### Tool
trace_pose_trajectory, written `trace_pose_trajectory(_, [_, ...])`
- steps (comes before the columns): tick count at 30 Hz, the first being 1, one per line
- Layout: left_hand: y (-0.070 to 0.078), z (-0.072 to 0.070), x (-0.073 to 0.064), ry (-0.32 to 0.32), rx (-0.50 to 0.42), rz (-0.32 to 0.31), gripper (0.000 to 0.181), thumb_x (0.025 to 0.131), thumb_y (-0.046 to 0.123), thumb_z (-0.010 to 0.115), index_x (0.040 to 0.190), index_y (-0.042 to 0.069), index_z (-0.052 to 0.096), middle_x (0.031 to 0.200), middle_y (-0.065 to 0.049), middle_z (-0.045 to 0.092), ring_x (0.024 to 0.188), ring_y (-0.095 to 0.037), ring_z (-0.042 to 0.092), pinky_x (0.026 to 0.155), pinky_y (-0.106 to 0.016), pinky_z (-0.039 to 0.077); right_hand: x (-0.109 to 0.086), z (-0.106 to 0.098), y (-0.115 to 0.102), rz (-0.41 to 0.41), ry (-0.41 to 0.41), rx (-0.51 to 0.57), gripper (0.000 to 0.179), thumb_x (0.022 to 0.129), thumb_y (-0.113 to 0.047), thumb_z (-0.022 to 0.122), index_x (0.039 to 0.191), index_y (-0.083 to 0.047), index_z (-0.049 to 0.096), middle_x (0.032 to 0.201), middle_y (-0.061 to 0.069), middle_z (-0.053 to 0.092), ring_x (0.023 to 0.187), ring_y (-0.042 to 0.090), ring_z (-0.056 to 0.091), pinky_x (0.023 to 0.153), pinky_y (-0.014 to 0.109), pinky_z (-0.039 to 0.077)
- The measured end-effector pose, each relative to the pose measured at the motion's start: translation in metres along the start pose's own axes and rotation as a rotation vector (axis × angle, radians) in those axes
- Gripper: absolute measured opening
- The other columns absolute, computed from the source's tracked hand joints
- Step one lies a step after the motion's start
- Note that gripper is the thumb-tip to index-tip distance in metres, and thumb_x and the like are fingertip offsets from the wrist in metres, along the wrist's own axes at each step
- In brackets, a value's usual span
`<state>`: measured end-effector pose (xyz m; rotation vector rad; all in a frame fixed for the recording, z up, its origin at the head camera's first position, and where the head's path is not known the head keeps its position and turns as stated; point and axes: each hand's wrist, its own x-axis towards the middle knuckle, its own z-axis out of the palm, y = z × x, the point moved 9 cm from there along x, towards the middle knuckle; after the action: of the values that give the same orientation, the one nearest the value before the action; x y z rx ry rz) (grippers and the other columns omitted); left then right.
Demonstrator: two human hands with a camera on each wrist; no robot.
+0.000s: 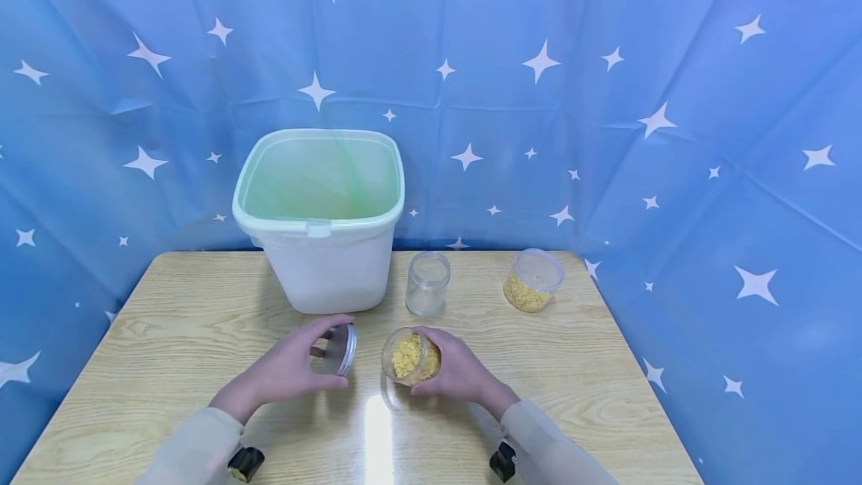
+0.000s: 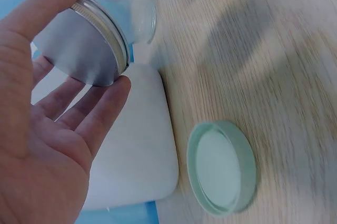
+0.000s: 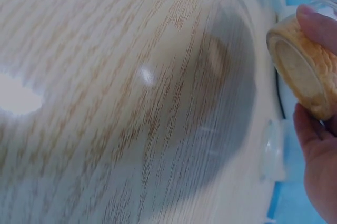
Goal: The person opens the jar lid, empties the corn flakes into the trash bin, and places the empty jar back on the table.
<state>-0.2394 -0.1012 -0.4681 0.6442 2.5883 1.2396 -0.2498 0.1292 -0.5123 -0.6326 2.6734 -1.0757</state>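
Note:
My left hand (image 1: pixel 296 365) pinches a silver metal screw lid (image 2: pixel 87 45) by its rim, thumb on one side and fingers on the other, and holds it on edge above the table. To its right, my right hand (image 1: pixel 461 367) grips a clear jar (image 1: pixel 399 376) holding yellow flaky pieces (image 1: pixel 407 357). That jar is tilted, its mouth turned left toward the lid, and the right wrist view shows its base (image 3: pixel 299 69) raised off the table. The lid and the jar are apart.
A white bin (image 1: pixel 330 268) with a pale green liner stands at the back left. Beside it is an empty clear jar (image 1: pixel 427 287). A clear tub (image 1: pixel 528 294) of yellow pieces stands back right. A light green lid (image 2: pixel 221 169) lies on the wooden table (image 1: pixel 572 395).

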Motion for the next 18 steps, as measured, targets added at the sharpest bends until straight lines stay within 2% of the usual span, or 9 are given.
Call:
trace_pose_trajectory(9, [-0.022, -0.02, -0.015, 0.008, -0.123, -0.037, 0.087, 0.074, 0.044, 0.084, 0.144, 0.019, 0.038, 0.134, -0.009, 0.052, 0.123, -0.033, 0.054, 0.091, -0.031, 0.057, -0.001, -0.001, 0.001, 0.0, 0.004, -0.003, 0.098, 0.061, -0.033, 0.093, 0.144, -0.013, 0.045, 0.143, 0.005, 0.053, 0.13, 0.024, 0.052, 0.112, 0.047, 0.042])
trace_pose_trajectory(13, [-0.032, -0.032, -0.02, 0.016, -0.152, -0.065, 0.086, 0.076, 0.038, 0.083, 0.144, 0.017, 0.036, 0.138, -0.014, 0.048, 0.124, -0.038, 0.052, 0.094, -0.04, 0.056, -0.001, -0.001, 0.001, -0.006, 0.004, -0.006, 0.097, 0.061, -0.033, 0.093, 0.144, -0.013, 0.045, 0.143, 0.005, 0.053, 0.13, 0.024, 0.052, 0.112, 0.046, 0.043])
trace_pose_trajectory(18, [-0.043, -0.05, -0.026, 0.078, -0.18, -0.083, 0.087, 0.078, 0.029, 0.083, 0.145, 0.012, 0.031, 0.144, -0.02, 0.041, 0.127, -0.044, 0.048, 0.098, -0.054, 0.052, -0.001, -0.001, 0.001, -0.011, 0.005, -0.009, 0.097, 0.062, -0.033, 0.092, 0.144, -0.012, 0.045, 0.143, 0.005, 0.054, 0.13, 0.024, 0.053, 0.112, 0.046, 0.043])
